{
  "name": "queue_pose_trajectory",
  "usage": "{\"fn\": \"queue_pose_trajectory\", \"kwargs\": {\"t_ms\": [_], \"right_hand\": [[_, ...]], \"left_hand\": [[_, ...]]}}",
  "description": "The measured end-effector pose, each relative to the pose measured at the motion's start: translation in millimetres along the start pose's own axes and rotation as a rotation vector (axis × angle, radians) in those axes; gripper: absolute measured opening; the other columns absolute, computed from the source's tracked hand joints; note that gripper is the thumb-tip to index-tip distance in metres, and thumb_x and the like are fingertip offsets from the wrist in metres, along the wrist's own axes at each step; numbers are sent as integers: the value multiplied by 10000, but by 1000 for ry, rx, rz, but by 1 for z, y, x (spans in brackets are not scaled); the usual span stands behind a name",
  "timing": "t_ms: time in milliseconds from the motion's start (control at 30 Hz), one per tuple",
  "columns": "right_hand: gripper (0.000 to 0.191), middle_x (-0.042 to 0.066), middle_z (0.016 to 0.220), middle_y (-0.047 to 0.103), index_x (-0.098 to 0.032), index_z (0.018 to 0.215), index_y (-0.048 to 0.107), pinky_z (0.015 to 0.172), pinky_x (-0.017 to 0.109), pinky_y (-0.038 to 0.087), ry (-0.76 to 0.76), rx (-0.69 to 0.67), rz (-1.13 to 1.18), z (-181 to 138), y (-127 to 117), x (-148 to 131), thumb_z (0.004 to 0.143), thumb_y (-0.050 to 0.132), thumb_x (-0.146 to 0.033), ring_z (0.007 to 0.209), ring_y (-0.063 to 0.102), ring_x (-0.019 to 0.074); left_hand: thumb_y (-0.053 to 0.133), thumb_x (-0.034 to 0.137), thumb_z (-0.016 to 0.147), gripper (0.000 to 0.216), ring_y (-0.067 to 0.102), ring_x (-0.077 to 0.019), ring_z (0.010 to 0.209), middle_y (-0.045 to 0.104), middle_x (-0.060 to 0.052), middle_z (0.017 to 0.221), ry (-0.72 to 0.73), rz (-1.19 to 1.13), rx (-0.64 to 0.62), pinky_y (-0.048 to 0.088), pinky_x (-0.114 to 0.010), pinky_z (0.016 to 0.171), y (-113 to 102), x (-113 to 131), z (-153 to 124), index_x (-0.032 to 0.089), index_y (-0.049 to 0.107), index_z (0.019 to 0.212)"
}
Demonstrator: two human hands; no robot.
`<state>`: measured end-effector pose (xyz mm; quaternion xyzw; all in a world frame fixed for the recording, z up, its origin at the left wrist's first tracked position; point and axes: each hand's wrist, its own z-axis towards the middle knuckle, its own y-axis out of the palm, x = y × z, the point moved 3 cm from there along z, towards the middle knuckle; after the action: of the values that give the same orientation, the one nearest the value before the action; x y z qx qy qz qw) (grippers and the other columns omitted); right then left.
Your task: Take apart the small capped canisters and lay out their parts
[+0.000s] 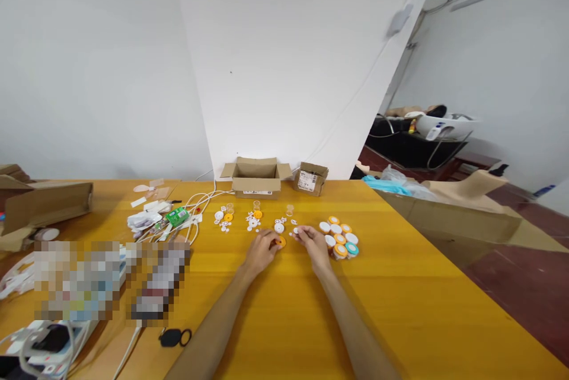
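Note:
Both my forearms reach out over a yellow-orange table [400,309]. My left hand [263,248] is curled with its fingertips closed on a small orange round part [281,242]. My right hand [312,242] is closed too, pinching a small white piece [296,230] at its fingertips. Between and beyond the hands lie small white and orange discs [253,223] and a white round part [279,227]. A cluster of several finished round pieces [340,238], white, orange and teal, sits just right of my right hand.
An open cardboard box [256,177] and a smaller box [310,178] stand at the table's far edge by the wall. White cables and packets [169,217] lie at the left, with another carton [44,202] far left. A black key fob [174,337] lies near me.

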<state>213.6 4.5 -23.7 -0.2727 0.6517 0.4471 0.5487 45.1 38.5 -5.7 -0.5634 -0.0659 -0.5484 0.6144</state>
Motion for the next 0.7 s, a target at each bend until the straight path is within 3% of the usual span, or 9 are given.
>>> {"fn": "queue_pose_trajectory", "kwargs": {"t_ms": [167, 433, 700], "right_hand": [[394, 30, 715, 684, -235, 700, 618, 633, 358, 543, -77, 31, -115, 0, -2, -3, 594, 741, -595, 713, 654, 240], [301, 7, 592, 636, -261, 621, 566, 486, 321, 495, -97, 70, -298, 1, -2, 4, 614, 715, -524, 553, 618, 216], [466, 11, 663, 655, -237, 604, 573, 690, 366, 582, -126, 10, -181, 13, 9, -1, 534, 728, -671, 692, 661, 221]], "left_hand": [[612, 111, 767, 139, 608, -201, 896, 668, -41, 947, 10, 3, 2, 493, -329, 823, 1, -2, -2, 228, 661, 823], [597, 132, 786, 93, 584, -202, 864, 633, -36, 876, 7, 55, 19, 470, -320, 793, 1, 5, -2, 221, 617, 770], [564, 135, 816, 112, 576, -204, 848, 621, -38, 858, 33, 78, 33, 457, -321, 795, 3, 7, -3, 220, 613, 761]]}}
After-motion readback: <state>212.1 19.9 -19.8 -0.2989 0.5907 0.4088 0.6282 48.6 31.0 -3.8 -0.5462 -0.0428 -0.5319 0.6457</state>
